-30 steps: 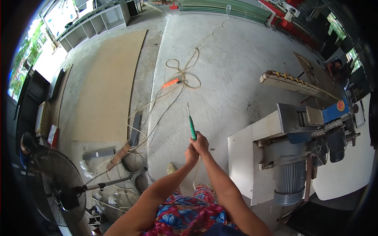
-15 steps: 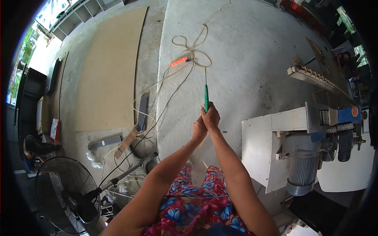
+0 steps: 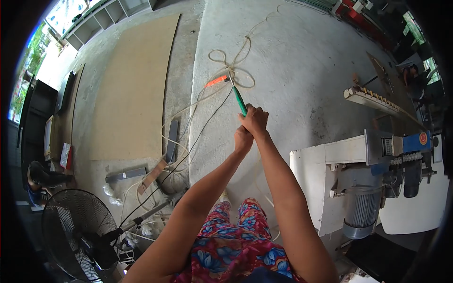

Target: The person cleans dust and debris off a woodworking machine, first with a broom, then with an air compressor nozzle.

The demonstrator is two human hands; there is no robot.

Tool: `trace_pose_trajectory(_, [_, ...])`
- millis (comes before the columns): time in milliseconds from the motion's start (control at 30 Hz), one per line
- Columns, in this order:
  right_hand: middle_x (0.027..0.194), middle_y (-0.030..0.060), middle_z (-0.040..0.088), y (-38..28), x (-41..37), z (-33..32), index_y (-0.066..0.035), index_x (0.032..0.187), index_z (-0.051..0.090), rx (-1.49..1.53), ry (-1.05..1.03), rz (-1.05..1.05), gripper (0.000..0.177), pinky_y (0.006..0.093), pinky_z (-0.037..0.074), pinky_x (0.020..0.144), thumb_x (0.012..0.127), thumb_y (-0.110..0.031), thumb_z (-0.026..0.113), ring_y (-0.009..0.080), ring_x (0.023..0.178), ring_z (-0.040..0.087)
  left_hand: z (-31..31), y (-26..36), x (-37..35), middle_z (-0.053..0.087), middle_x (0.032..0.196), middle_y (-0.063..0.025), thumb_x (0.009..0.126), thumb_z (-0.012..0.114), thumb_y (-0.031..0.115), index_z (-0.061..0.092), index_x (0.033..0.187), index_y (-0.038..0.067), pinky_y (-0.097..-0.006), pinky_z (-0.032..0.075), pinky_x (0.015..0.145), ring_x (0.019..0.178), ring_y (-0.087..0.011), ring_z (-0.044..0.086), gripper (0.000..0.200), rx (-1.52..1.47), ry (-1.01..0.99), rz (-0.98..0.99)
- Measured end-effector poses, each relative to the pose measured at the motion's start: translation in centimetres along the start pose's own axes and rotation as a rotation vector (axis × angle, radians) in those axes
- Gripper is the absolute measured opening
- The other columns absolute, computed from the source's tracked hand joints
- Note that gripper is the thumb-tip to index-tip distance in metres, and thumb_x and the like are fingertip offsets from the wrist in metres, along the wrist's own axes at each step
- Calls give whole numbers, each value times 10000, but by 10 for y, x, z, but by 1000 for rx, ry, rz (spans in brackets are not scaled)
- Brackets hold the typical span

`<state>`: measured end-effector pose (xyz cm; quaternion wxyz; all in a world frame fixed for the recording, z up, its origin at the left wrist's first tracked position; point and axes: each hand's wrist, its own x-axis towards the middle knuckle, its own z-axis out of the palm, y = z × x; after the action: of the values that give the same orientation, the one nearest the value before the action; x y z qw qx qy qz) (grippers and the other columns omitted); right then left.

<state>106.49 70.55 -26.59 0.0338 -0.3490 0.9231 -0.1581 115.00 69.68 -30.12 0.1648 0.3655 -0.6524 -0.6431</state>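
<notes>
Both of my hands grip a slim stick with a green grip [image 3: 239, 100] and a thin grey shaft that points away from me. My right hand [image 3: 255, 119] is wrapped round it just behind the green part. Closed right below it, touching, is my left hand [image 3: 243, 140]. The shaft's far end overlaps a loose knot of beige cord [image 3: 244, 79] on the floor. Close to that cord lies an orange power strip [image 3: 216, 81] with a dark cable running toward me.
A large brown board [image 3: 132, 89] lies on the floor to the left. A black standing fan [image 3: 78, 236] is at lower left, among cables and grey strips. On the right stands a white machine with a motor [image 3: 362, 207]. A person [image 3: 413, 73] is at far right.
My hands have moved slightly forward and up. The stick has swung to the left, its far end now over the knotted cord near the orange power strip.
</notes>
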Motion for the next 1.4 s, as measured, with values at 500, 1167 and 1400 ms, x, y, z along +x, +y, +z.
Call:
trace_pose_trajectory(500, [781,208,642,66,-27,47,32,812,605,466,-139,258,327,414,493,660,740,-279,677,355,743,635,22,-25,-11,655,683,-118,725,677,231,638,839,-30,-311,493,583,614,-166,642,288,157,-200,-161])
trace_pose_trajectory(1167, [811,215,640,113,250,52,18,894,573,502,-124,365,409,428,490,711,754,-360,642,375,787,627,72,59,256,649,646,-106,736,664,197,657,877,-16,-303,489,544,568,-164,633,256,209,-277,-171])
trace_pose_trajectory(1400, [793,190,645,152,298,52,-1,825,611,579,72,424,329,429,485,697,762,-321,654,358,766,629,114,80,309,642,645,-103,747,663,184,650,891,-23,-310,493,542,558,-160,624,253,182,-321,-188])
